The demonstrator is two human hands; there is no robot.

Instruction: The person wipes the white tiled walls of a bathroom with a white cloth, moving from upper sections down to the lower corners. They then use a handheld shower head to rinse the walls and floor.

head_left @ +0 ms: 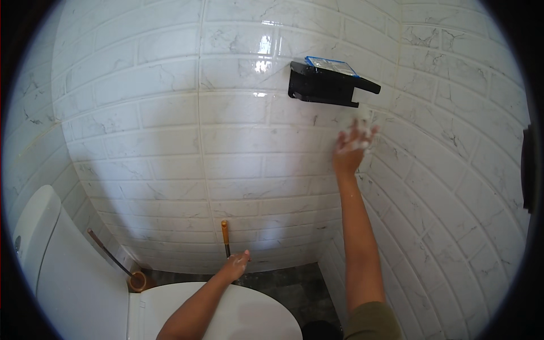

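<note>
While foam coated it, right hand (355, 146) pressed open on wall (238, 141) below holder (327, 84) | left hand (237, 263) loosely curled, empty, above toilet lid (249, 317)

Small bathroom, toilet corner. White marble-look brick tiles (170, 141) cover both walls meeting at a corner. White toilet lid (255, 314) low in view, cistern (39, 238) at left. Dark grey floor tiles (289, 286) behind the bowl. Black wall-mounted holder (326, 85) high on the tiles. A long-handled brush (107, 255) leans beside the cistern; another upright handle (225, 238) stands against the wall.
</note>
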